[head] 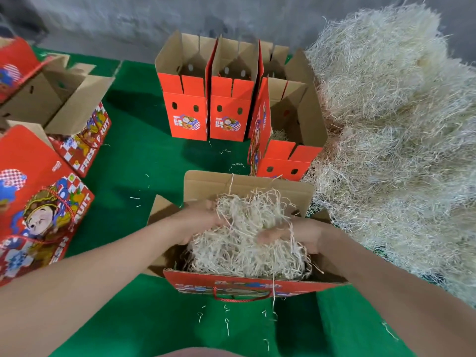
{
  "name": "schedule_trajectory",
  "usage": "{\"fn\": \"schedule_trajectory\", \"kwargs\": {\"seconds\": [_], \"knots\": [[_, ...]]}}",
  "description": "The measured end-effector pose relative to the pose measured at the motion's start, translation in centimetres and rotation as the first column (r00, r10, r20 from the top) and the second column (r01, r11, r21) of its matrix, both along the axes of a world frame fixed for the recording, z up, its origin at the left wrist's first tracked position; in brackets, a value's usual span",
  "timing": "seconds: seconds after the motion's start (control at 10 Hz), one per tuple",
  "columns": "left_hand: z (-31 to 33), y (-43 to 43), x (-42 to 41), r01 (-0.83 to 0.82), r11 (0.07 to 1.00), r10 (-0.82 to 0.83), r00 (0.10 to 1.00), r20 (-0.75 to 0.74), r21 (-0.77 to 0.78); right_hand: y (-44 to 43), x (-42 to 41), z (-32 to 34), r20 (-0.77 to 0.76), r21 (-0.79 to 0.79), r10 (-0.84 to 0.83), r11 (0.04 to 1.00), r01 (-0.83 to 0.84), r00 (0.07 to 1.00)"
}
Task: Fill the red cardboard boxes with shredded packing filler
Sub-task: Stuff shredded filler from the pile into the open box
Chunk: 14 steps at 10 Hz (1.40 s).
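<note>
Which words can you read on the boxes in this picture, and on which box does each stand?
"FRESH FRUIT": side of the open red box at left.
"FRESH FRUIT": side of the lower-left red box.
Small logos on the upright boxes and the print on the box being filled: too blurred to read.

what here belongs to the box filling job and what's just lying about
Job: near open red box, filler wad held by left hand and right hand, filler pile, open upright boxes.
Lying about: stray strands on the green cloth.
</note>
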State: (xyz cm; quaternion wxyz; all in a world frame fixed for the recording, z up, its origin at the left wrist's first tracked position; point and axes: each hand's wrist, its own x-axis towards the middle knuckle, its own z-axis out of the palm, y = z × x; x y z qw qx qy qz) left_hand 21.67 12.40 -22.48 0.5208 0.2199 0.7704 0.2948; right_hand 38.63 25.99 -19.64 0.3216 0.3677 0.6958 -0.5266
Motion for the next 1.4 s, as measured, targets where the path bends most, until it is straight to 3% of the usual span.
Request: {"fn": "schedule_trajectory", "kwargs": {"seconds": [0.1,0.2,0.3,0.4,0.5,0.6,0.7,0.8,0.9,1.0,1.1,1.2,1.3,1.4], "knots": [[-0.1,-1.6,-2.0,0.218,0.974,-0.227,0.903,-0.365,-0.068,1.8,1.1,-0.5,0.111,0.18,0.055,0.981,-0.074,0.992],[-0.2,-2.2,-2.4,0.468,0.852,-0.519,0.693,-0.501,-0.236,2.2,0.7,-0.9,0.182,0.262,0.112,0.952,-0.158,0.977],[-0.7,-1.3,-2.1,0.518,0.819,-0.573,0.76,-0.306,-0.245,2.2,-0.7,-1.7,0.158,0.158,0.142,0.973,-0.167,0.977],[-1.4,0.8,-1.9,0.603,0.755,-0.654,0.724,-0.22,-0.257,2.3,-2.1,-3.2,0.182,0.133,0.191,0.967,-0.217,0.965],[-2.4,2.9,-1.0,0.645,0.724,-0.69,0.669,-0.277,-0.244,1.8,-3.8,-4.8,0.218,0.189,0.323,0.912,-0.365,0.921],[-4.5,4.3,-0.5,0.691,0.622,-0.783,0.567,-0.256,-0.368,1.5,-5.2,-7.2,0.291,0.231,0.436,0.831,-0.505,0.851],[-6.9,4.7,-0.2,0.725,0.512,-0.854,0.489,-0.181,-0.461,1.5,-5.8,-10.1,0.387,0.163,0.56,0.741,-0.652,0.733],[-9.4,4.7,0.4,0.789,0.371,-0.897,0.442,0.033,-0.49,1.4,-6.4,-11.6,0.409,0.013,0.604,0.746,-0.666,0.685],[-10.7,4.5,0.4,0.809,0.309,-0.902,0.416,0.116,-0.5,1.4,-5.7,-13.2,0.383,0.019,0.663,0.691,-0.723,0.643],[-10.7,4.1,0.2,0.755,0.342,-0.925,0.377,-0.056,-0.56,2.0,-4.5,-14.6,0.426,0.046,0.756,0.53,-0.847,0.497],[-9.4,3.8,-0.2,0.775,0.314,-0.949,0.267,-0.166,-0.549,2.7,-3.8,-14.5,0.443,0.307,0.836,0.2,-0.931,0.326],[-6.4,3.0,-0.4,0.816,0.295,-0.956,0.249,-0.158,-0.498,2.5,-4.0,-13.6,0.362,0.357,0.912,0.055,-0.933,0.192],[-4.1,1.9,-0.4,0.797,0.29,-0.951,0.181,-0.249,-0.53,0.8,-5.0,-9.7,0.471,0.191,0.864,0.099,-0.977,0.18],[-3.8,1.6,0.5,0.824,0.239,-0.949,0.087,-0.303,-0.513,-0.1,-4.9,-8.4,0.467,0.302,0.805,0.243,-0.922,0.365]]}}
